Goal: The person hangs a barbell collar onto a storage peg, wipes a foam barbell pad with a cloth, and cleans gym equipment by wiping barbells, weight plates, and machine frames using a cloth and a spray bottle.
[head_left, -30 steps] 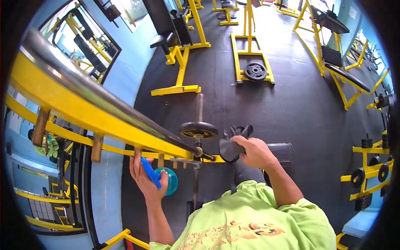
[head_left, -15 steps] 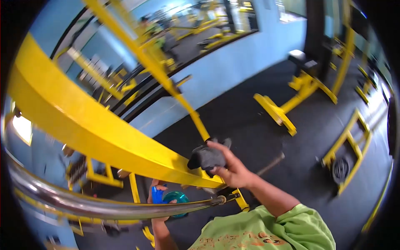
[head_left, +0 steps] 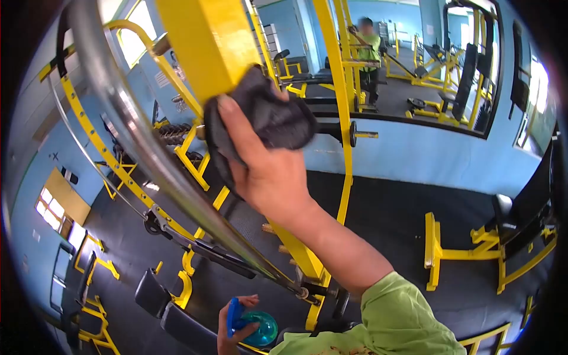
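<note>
My right hand (head_left: 269,177) is closed on a dark cloth (head_left: 281,121), which lies against the wide yellow upright (head_left: 207,44) of a gym machine. Its fingers are spread over the cloth, and the arm reaches up from the green sleeve. Low in the view, my left hand (head_left: 228,331) is wrapped round a spray bottle with a blue head (head_left: 234,316) and a teal, see-through body (head_left: 260,329). A shiny metal rod (head_left: 160,154) runs beside the yellow upright, on its left.
A mirror (head_left: 408,65) on the blue wall reflects a person in green. Yellow-framed machines stand at the right (head_left: 467,254) and left. A black padded bench (head_left: 189,328) is at the lower left, near my left hand. Dumbbells (head_left: 174,134) sit on a rack behind the rod.
The view has swung towards the mirror wall and tilted up. My right hand has risen with the cloth from the lower part of the yellow upright to higher up. My left hand still holds the bottle low.
</note>
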A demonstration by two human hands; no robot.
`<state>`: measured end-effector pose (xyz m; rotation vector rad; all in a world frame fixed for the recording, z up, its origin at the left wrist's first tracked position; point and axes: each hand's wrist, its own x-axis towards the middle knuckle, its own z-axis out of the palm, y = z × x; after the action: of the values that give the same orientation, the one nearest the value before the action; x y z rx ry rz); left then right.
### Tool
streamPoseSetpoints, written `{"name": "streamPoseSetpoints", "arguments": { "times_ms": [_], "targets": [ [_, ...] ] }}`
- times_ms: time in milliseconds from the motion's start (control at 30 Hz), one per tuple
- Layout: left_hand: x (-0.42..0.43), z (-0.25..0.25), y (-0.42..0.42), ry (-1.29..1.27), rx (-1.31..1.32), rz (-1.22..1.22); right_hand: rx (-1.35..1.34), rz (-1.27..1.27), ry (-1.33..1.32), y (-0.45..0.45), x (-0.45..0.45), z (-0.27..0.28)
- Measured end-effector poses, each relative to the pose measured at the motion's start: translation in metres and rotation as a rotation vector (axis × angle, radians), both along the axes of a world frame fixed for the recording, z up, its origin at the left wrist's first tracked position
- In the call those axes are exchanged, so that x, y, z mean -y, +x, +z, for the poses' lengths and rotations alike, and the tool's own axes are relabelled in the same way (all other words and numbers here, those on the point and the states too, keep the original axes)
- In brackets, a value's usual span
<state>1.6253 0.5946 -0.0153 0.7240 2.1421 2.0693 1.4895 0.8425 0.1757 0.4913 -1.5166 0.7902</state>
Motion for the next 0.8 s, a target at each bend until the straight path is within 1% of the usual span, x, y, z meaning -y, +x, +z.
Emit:
{"name": "streamPoseSetpoints", "arguments": {
  "times_ms": [33, 67, 100, 133, 167, 200, 233, 267, 300, 367, 400, 433, 467, 500, 533, 567, 600, 700, 733, 800],
  "targets": [
    [-0.006, -0.001, 0.005, 0.024, -0.006, 0.013, 0.031, 0.015, 0.030, 0.007, -0.002, -0.008],
    [-0.010, -0.004, 0.011, 0.026, -0.008, -0.003, 0.126, -0.071, 0.035, 0.009, 0.000, -0.037],
    [-0.014, -0.006, 0.016, 0.022, -0.015, -0.022, 0.215, -0.161, 0.034, 0.006, 0.002, -0.082],
    [-0.019, -0.011, 0.021, 0.035, -0.015, -0.042, 0.195, -0.186, 0.036, 0.002, 0.000, -0.136],
    [-0.025, -0.013, 0.025, 0.049, -0.032, -0.035, 0.266, -0.213, 0.054, 0.010, -0.004, -0.192],
    [-0.031, -0.014, 0.030, 0.029, 0.001, -0.053, 0.270, -0.249, 0.168, 0.017, -0.007, -0.246],
    [-0.037, -0.014, 0.036, 0.011, 0.031, -0.071, 0.176, -0.178, 0.222, 0.010, -0.009, -0.303],
    [-0.041, -0.011, 0.040, -0.016, 0.017, -0.100, 0.131, -0.270, 0.248, 0.033, -0.013, -0.298],
    [-0.046, -0.006, 0.041, 0.007, -0.008, -0.091, 0.269, -0.208, 0.271, 0.042, -0.017, -0.288],
    [-0.052, 0.001, 0.053, -0.041, -0.004, -0.158, 0.315, -0.178, 0.220, 0.036, -0.022, -0.262],
    [-0.053, 0.003, 0.061, -0.026, -0.014, -0.158, 0.403, -0.112, 0.171, 0.034, -0.022, -0.223],
    [-0.057, 0.007, 0.066, -0.029, 0.026, -0.145, 0.513, -0.027, 0.105, 0.040, -0.020, -0.163],
    [-0.061, 0.008, 0.068, -0.030, 0.063, -0.132, 0.230, -0.139, 0.182, 0.033, -0.022, -0.099],
    [-0.065, 0.000, 0.069, -0.012, 0.037, -0.135, 0.203, -0.029, 0.149, 0.022, -0.025, -0.048],
    [-0.067, -0.015, 0.071, 0.123, 0.096, -0.185, 0.088, 0.060, 0.148, 0.017, -0.025, 0.009],
    [-0.068, -0.024, 0.071, 0.253, 0.156, -0.237, 0.173, 0.163, 0.071, 0.010, -0.026, 0.057],
    [-0.071, -0.021, 0.071, 0.274, 0.394, -0.214, 0.162, 0.136, 0.045, 0.008, -0.025, 0.103],
    [-0.077, -0.022, 0.075, 0.287, 0.378, -0.196, 0.051, 0.017, 0.042, -0.005, -0.023, 0.214],
    [-0.078, -0.016, 0.078, 0.302, 0.350, -0.191, 0.013, -0.002, 0.059, -0.009, -0.024, 0.244],
    [-0.079, -0.006, 0.085, 0.230, 0.326, -0.142, -0.026, -0.017, 0.064, -0.016, -0.025, 0.297]
  ]
}}
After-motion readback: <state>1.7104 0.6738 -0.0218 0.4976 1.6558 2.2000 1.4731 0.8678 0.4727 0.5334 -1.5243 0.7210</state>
